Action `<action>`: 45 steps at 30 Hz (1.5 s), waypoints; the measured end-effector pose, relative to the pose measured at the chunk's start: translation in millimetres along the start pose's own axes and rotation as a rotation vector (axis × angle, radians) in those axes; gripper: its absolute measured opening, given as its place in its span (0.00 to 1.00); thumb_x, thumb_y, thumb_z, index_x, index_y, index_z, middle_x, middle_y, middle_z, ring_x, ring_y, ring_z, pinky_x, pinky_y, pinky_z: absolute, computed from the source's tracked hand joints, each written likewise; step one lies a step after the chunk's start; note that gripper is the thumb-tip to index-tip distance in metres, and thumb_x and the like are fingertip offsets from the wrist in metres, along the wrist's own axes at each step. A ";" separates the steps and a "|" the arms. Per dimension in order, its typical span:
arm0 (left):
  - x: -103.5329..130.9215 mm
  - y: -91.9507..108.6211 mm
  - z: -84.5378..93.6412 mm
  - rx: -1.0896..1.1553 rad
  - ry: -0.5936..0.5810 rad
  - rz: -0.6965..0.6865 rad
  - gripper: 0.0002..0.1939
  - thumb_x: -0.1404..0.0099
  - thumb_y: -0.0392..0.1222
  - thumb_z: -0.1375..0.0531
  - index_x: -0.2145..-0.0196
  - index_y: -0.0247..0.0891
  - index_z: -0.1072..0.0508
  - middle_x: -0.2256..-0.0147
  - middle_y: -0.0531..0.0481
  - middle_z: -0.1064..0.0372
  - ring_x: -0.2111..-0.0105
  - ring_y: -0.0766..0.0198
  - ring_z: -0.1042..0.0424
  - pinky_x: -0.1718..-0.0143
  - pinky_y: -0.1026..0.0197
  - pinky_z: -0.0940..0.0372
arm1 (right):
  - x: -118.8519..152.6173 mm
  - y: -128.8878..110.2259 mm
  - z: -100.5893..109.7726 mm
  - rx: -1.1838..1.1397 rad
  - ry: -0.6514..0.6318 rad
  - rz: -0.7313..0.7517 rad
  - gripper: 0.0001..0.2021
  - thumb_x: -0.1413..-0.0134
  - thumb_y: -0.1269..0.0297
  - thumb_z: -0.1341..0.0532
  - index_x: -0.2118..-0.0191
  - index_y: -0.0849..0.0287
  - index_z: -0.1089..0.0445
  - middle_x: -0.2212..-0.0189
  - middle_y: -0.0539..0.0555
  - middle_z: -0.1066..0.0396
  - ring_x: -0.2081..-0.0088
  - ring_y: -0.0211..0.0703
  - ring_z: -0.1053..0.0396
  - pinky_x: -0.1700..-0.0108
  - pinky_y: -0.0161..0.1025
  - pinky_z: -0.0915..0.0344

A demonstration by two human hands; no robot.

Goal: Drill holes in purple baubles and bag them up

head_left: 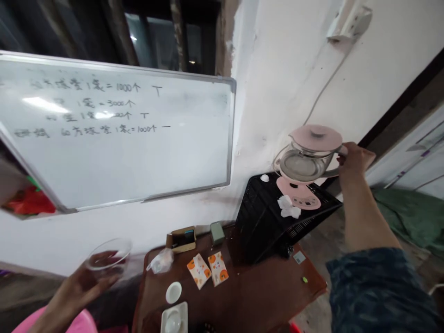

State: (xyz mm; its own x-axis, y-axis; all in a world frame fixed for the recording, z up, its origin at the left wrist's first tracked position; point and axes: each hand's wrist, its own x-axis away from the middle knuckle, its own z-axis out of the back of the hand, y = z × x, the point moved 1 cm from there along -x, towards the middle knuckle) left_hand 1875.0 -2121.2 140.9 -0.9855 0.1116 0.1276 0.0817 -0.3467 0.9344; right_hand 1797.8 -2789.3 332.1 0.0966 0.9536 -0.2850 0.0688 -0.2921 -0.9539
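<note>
My right hand is closed round the handle of a glass kettle with a pink lid. The kettle is held just above its pink base, which rests on an upturned black crate. Crumpled white tissue lies against the front of the base. At the lower left, my left hand is wrapped round a clear plastic cup, somewhat blurred. The cup appears to hold nothing, and its rim faces up.
A brown table carries two orange-patterned packets, a small cardboard box, a green box, a plastic bag and a white lid. A whiteboard hangs behind. A pink basin stands at lower left.
</note>
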 end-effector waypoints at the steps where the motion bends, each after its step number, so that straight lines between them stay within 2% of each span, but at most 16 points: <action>1: -5.9 2.1 -6.7 0.060 -0.076 0.030 0.32 0.62 0.67 0.27 0.61 0.54 0.27 0.63 0.54 0.19 0.61 0.46 0.20 0.56 0.44 0.25 | 10.4 -11.1 -0.9 -0.021 -0.034 0.014 0.12 0.54 0.76 0.38 0.83 0.61 0.37 0.89 0.44 0.48 0.84 0.32 0.46 0.80 0.35 0.53; 4: -18.3 21.5 -36.9 0.189 -0.168 -0.021 0.35 0.64 0.60 0.24 0.60 0.44 0.29 0.62 0.47 0.20 0.59 0.47 0.21 0.52 0.43 0.27 | 51.5 -35.1 -1.5 -0.026 -0.152 0.010 0.12 0.59 0.78 0.38 0.86 0.61 0.37 0.90 0.45 0.49 0.85 0.31 0.47 0.81 0.34 0.53; 6: -22.5 39.7 -63.8 0.234 -0.234 -0.103 0.36 0.61 0.57 0.24 0.58 0.40 0.30 0.62 0.44 0.21 0.59 0.49 0.22 0.52 0.45 0.27 | 85.2 -42.0 -0.8 -0.007 -0.272 -0.008 0.11 0.62 0.78 0.38 0.87 0.62 0.37 0.91 0.45 0.50 0.85 0.31 0.48 0.81 0.34 0.55; 9: -26.6 61.1 -102.1 0.307 -0.334 -0.213 0.34 0.56 0.53 0.26 0.55 0.39 0.33 0.59 0.45 0.24 0.60 0.56 0.23 0.55 0.49 0.28 | 138.7 -38.8 -0.3 0.013 -0.538 -0.025 0.10 0.65 0.72 0.37 0.88 0.62 0.37 0.90 0.45 0.52 0.84 0.30 0.52 0.82 0.34 0.58; 12: -29.4 67.5 -123.7 0.300 -0.357 -0.287 0.32 0.54 0.48 0.26 0.55 0.39 0.34 0.59 0.45 0.26 0.60 0.59 0.27 0.56 0.53 0.32 | 186.0 -24.8 -1.9 -0.001 -0.732 -0.079 0.08 0.70 0.66 0.36 0.86 0.62 0.34 0.89 0.45 0.49 0.83 0.30 0.51 0.82 0.33 0.58; 14: -28.9 64.9 -127.2 0.295 -0.332 -0.311 0.30 0.53 0.46 0.27 0.56 0.39 0.33 0.60 0.47 0.27 0.60 0.60 0.28 0.56 0.55 0.34 | 210.4 -15.5 -4.1 -0.001 -0.792 -0.089 0.08 0.72 0.63 0.35 0.85 0.62 0.33 0.89 0.45 0.48 0.83 0.30 0.50 0.82 0.33 0.58; 17: -24.3 56.2 -123.1 0.294 -0.301 -0.308 0.28 0.51 0.45 0.28 0.55 0.40 0.34 0.60 0.48 0.29 0.62 0.62 0.30 0.59 0.58 0.35 | 235.6 -9.0 -6.1 0.066 -0.862 -0.044 0.12 0.70 0.60 0.33 0.85 0.62 0.33 0.89 0.45 0.48 0.83 0.30 0.51 0.81 0.33 0.59; 21: -16.9 44.0 -118.1 0.254 -0.294 -0.272 0.28 0.51 0.44 0.29 0.55 0.40 0.35 0.60 0.50 0.29 0.64 0.64 0.32 0.62 0.61 0.37 | 253.6 -15.9 -3.6 0.203 -0.927 0.103 0.16 0.63 0.57 0.31 0.84 0.61 0.36 0.88 0.45 0.50 0.82 0.31 0.51 0.80 0.34 0.58; 26: -15.1 32.9 -123.6 0.201 -0.292 -0.297 0.29 0.52 0.47 0.28 0.56 0.41 0.36 0.62 0.52 0.29 0.65 0.64 0.33 0.61 0.60 0.38 | 268.1 -28.9 -0.9 0.363 -1.011 0.293 0.21 0.57 0.54 0.34 0.84 0.59 0.45 0.86 0.45 0.54 0.79 0.32 0.53 0.77 0.35 0.56; 29: -16.0 27.9 -127.9 0.199 -0.302 -0.305 0.29 0.52 0.47 0.28 0.56 0.42 0.36 0.64 0.53 0.30 0.65 0.63 0.33 0.61 0.59 0.38 | 273.8 -33.2 0.1 0.414 -1.017 0.418 0.23 0.56 0.54 0.36 0.83 0.58 0.50 0.84 0.46 0.57 0.77 0.32 0.54 0.75 0.35 0.57; 32: -15.5 24.6 -129.7 0.188 -0.324 -0.293 0.29 0.53 0.46 0.28 0.56 0.42 0.36 0.64 0.52 0.30 0.64 0.62 0.32 0.62 0.60 0.38 | 278.1 -37.9 2.1 0.476 -1.005 0.499 0.22 0.55 0.53 0.38 0.83 0.58 0.52 0.83 0.46 0.59 0.76 0.33 0.55 0.75 0.36 0.57; 38: -9.4 21.8 -129.5 0.155 -0.359 -0.302 0.28 0.51 0.44 0.28 0.55 0.42 0.35 0.62 0.51 0.29 0.64 0.61 0.30 0.61 0.59 0.37 | 282.0 -46.2 6.1 0.566 -0.979 0.640 0.22 0.55 0.51 0.41 0.84 0.59 0.50 0.85 0.47 0.58 0.76 0.35 0.53 0.73 0.36 0.55; 45: -8.7 13.0 -137.5 0.147 -0.399 -0.295 0.28 0.51 0.41 0.29 0.54 0.42 0.36 0.61 0.49 0.28 0.62 0.59 0.28 0.62 0.58 0.35 | 284.2 -48.6 12.6 0.657 -0.923 0.753 0.21 0.57 0.51 0.41 0.86 0.60 0.47 0.87 0.47 0.57 0.79 0.31 0.52 0.73 0.37 0.56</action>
State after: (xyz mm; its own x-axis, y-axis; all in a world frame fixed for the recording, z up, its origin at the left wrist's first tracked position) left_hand 1864.2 -2254.7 106.3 -0.8388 0.5413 -0.0586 -0.1430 -0.1152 0.9830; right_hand 1809.5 -2503.2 296.3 -0.8116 0.3561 -0.4632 -0.2116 -0.9181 -0.3351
